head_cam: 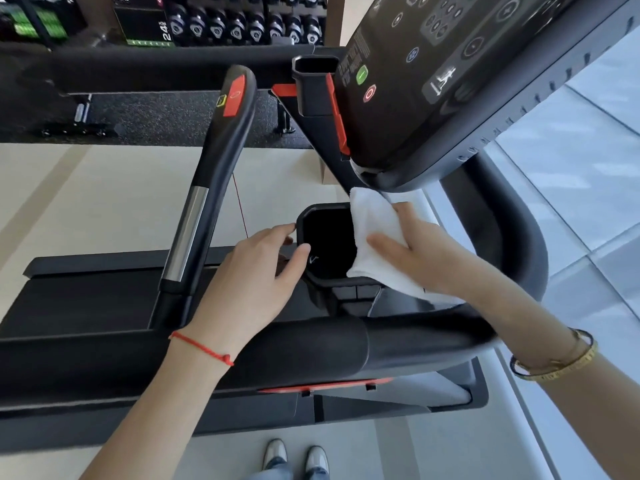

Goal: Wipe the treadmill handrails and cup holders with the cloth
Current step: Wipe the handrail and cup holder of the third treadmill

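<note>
A black cup holder (327, 244) sits in the middle of the view, just below the treadmill console (450, 81). My left hand (256, 271) grips its left rim, thumb on the near edge and fingers curled over the far side. My right hand (419, 254) holds a folded white cloth (374, 230) against the holder's right rim; part of the cloth drapes under my palm. A second cup holder (313, 88) stands farther off beside the console. The thick black front handrail (311, 344) runs across under both forearms.
A centre grip bar (214, 168) with a silver sensor strip and a red stop button slants up on the left. The treadmill belt (86, 299) lies at left. A dumbbell rack (242, 22) lines the far wall. My shoes (294, 459) stand on pale floor tiles.
</note>
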Motion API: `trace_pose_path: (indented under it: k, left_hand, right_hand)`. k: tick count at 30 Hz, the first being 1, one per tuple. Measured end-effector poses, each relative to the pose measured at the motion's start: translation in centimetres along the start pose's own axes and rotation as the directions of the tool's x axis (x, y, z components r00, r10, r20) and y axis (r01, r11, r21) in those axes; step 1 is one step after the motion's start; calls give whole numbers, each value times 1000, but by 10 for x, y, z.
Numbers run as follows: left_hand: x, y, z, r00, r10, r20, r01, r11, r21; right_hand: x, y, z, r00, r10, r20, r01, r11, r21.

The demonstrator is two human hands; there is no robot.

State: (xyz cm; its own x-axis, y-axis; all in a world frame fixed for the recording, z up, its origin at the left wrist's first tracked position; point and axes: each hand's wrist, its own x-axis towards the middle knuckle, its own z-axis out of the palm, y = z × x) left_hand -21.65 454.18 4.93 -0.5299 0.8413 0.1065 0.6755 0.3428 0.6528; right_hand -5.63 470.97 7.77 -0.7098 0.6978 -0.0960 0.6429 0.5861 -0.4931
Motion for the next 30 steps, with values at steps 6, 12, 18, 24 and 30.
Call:
trace_pose_path:
  k: [6, 12, 18, 24, 30]
  left_hand:
    - [0, -3, -1, 1000, 10, 8, -10, 1000, -24]
    - [0, -1, -1, 1000, 12, -8, -12, 999, -40]
    - [0, 1, 1, 1000, -4, -23, 3, 998, -70]
    - [0, 3, 2, 999, 10, -40, -13, 996, -87]
    - [-1, 4, 2, 998, 6, -55, -10, 997, -75]
  right_hand:
    - [9, 3, -1, 990, -137, 10, 138, 988, -75]
    - [35, -10, -12, 922, -371, 113, 388, 887, -250]
    - [52, -27, -13, 853, -478, 210, 518, 723, -457]
    - [51, -23, -7, 849, -511, 135, 505, 709, -492]
    - [28, -11, -10, 925, -375, 57, 365, 839, -403]
